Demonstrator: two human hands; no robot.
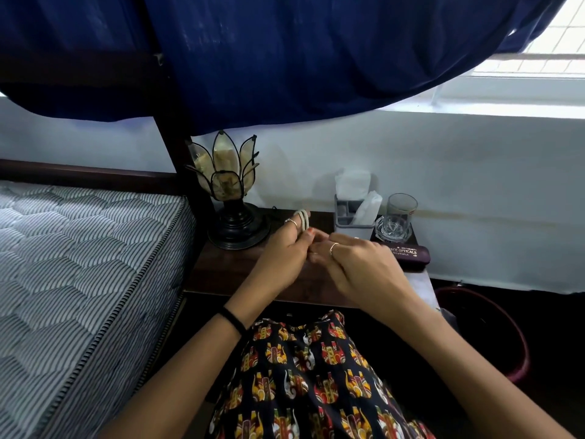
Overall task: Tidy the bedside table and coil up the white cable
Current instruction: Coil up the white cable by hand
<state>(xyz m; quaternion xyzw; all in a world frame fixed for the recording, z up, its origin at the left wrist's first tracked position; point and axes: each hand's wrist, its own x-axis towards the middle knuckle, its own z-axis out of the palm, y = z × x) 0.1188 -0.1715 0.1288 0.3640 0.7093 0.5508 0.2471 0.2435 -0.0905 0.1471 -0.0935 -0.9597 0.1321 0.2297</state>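
The white cable (303,218) shows as a small looped bundle sticking up above my left hand (283,253), which is closed around it over the middle of the dark wooden bedside table (221,270). My right hand (357,264) meets the left one at the fingertips, fingers curled against the cable's lower part. The rest of the cable is hidden between my two hands.
A lotus-shaped lamp (226,185) stands at the table's back left. A grey tissue holder (354,210), a drinking glass (397,221) on a coaster and a dark spectacle case (408,253) sit at the right. The striped mattress (79,264) lies left, a maroon bin (493,331) lower right.
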